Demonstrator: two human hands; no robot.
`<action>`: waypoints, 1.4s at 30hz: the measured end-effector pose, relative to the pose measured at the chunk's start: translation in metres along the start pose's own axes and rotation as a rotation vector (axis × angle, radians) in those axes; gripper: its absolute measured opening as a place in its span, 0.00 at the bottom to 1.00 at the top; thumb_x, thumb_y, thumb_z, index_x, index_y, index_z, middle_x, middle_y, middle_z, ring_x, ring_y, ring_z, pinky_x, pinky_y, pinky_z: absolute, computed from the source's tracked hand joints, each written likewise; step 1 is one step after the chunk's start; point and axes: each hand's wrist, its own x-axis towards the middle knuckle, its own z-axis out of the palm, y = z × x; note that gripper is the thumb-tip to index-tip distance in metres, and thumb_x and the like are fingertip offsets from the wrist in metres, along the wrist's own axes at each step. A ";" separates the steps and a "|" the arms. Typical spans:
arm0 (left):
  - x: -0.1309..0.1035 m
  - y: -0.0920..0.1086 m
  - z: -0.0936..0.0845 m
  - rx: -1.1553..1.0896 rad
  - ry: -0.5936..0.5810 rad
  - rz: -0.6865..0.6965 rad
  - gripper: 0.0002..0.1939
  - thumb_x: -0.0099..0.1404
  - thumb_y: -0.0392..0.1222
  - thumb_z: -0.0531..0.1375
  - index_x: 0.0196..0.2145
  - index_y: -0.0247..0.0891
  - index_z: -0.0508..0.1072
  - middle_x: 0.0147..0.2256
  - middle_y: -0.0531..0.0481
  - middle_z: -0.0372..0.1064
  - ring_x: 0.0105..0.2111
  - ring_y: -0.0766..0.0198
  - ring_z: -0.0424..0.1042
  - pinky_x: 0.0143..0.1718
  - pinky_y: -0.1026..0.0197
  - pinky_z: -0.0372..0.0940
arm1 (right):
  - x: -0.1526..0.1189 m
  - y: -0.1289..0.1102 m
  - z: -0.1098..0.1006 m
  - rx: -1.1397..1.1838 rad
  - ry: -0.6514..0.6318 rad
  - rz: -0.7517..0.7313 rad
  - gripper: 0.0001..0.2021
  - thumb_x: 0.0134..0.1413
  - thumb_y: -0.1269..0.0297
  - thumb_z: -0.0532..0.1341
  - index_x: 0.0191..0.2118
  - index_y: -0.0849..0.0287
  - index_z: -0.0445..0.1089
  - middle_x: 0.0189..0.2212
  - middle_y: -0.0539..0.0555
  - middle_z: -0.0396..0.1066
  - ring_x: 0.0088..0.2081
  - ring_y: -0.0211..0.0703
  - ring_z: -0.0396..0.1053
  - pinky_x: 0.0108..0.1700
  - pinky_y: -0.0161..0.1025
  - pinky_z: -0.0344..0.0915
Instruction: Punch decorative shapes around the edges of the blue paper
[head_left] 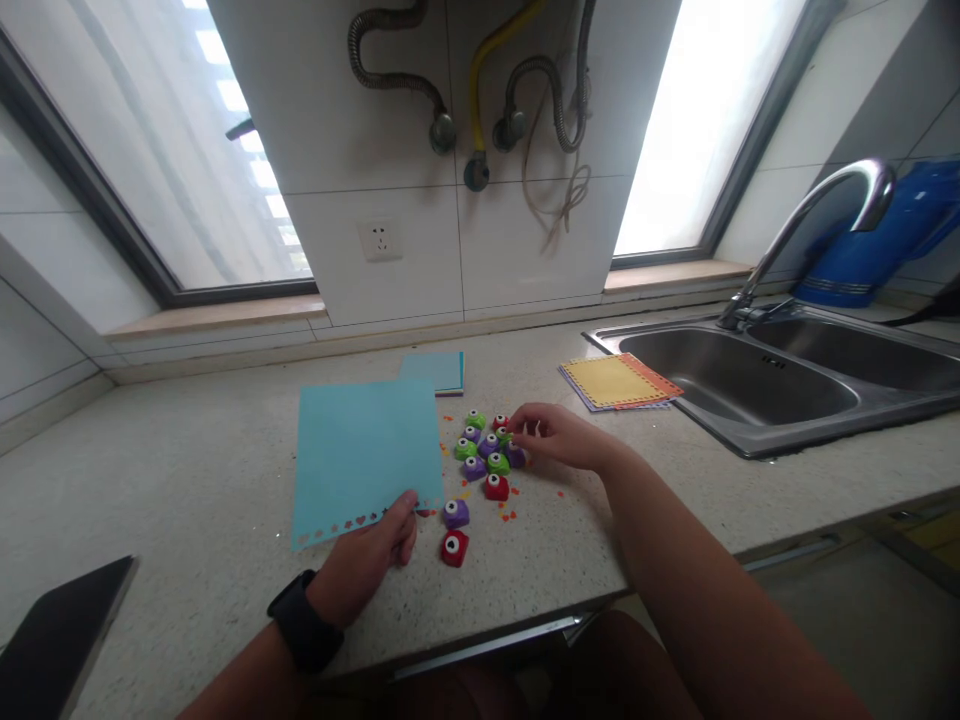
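Note:
My left hand (386,540) pinches the lower right corner of a light blue paper sheet (367,450) between thumb and fingers. A row of small cut-out shapes, among them stars and a heart, runs along the sheet's near edge. My right hand (559,437) is at the right side of a cluster of small craft punches, its fingertips closed around a green craft punch (504,434), partly hidden. A purple craft punch (515,454) lies just under those fingers. Nearer the counter's front edge are a red craft punch (454,547) and another purple one (455,513).
Orange and yellow paper bits (508,515) are scattered around the punches. Behind the blue sheet lies a paper stack (442,372). Yellow and orange sheets (619,382) with punched borders lie beside the steel sink (739,375). A dark flat object (67,635) rests at the left.

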 end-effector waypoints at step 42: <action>0.001 0.002 0.003 -0.269 -0.014 0.064 0.32 0.74 0.62 0.41 0.15 0.44 0.51 0.16 0.54 0.58 0.20 0.64 0.56 0.32 0.57 0.57 | 0.003 0.006 0.007 -0.095 -0.088 0.151 0.18 0.52 0.53 0.68 0.45 0.57 0.75 0.31 0.53 0.73 0.29 0.42 0.66 0.33 0.41 0.63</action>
